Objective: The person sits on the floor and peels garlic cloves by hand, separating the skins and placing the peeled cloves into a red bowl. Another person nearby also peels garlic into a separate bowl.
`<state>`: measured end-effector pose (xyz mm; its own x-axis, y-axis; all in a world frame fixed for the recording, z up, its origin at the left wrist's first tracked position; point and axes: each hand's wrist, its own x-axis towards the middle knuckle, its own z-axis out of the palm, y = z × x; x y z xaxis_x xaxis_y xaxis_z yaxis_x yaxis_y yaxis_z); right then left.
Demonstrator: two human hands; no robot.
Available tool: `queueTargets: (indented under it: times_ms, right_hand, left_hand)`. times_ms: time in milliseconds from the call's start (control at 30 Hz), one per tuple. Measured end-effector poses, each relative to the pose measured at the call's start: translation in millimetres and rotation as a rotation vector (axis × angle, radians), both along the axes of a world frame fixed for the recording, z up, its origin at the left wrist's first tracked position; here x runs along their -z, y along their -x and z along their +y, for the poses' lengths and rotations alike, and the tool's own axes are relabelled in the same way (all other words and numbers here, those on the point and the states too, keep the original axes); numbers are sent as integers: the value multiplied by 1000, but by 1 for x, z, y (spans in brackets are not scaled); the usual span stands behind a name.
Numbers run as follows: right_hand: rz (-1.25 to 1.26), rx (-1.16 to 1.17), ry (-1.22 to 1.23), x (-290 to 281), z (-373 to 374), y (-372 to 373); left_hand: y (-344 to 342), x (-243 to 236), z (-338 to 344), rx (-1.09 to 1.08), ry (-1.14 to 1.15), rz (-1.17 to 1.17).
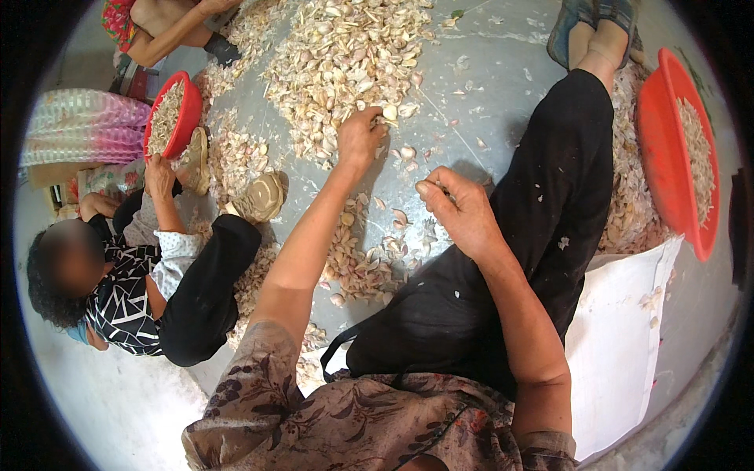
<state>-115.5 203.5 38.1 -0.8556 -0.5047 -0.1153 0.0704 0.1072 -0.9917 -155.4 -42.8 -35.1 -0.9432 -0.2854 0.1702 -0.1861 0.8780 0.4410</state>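
My left hand [361, 141] reaches to the near edge of a large pile of garlic cloves [338, 67] on the grey floor. Its fingers are curled closed, with a pale garlic clove [379, 120] at the fingertips. Closer to my body and to the right, my right hand [462, 208] hovers above the floor by my thigh. Thumb and fingers are pinched together there; what they hold, if anything, is too small to make out. Loose cloves [400, 218] and bits of skin are scattered below and between my hands.
A tilted red basin [667, 157] with pale pieces stands at the right, beside a white sheet [620, 322]. At the left a co-worker [126, 290] sits with a hand at another red basin [189, 110]. Another person [165, 35] sits at top left. My black-trousered leg [558, 165] stretches forward.
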Motion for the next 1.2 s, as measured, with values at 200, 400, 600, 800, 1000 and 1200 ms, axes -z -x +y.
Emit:
queueTargets:
  times_ms: [200, 400, 600, 800, 1000, 1200]
  right_hand:
    - [-21, 64, -33, 7, -1, 3]
    - [133, 21, -62, 0, -2, 0]
    - [-276, -47, 239, 1, -1, 3]
    - [-486, -71, 507, -13, 4, 1]
    - [88, -120, 331, -2, -2, -3]
    - [-147, -182, 146, -12, 5, 0]
  left_hand:
    - [-2, -16, 18, -14, -276, -55]
    - [-83, -86, 86, 102, -433, 7]
    - [-107, -106, 96, 4, -1278, -12]
    - [-113, -135, 91, -25, -1421, -81]
    - [-110, -140, 99, 51, -1040, -47]
    - [-109, -138, 102, 25, -1207, -93]
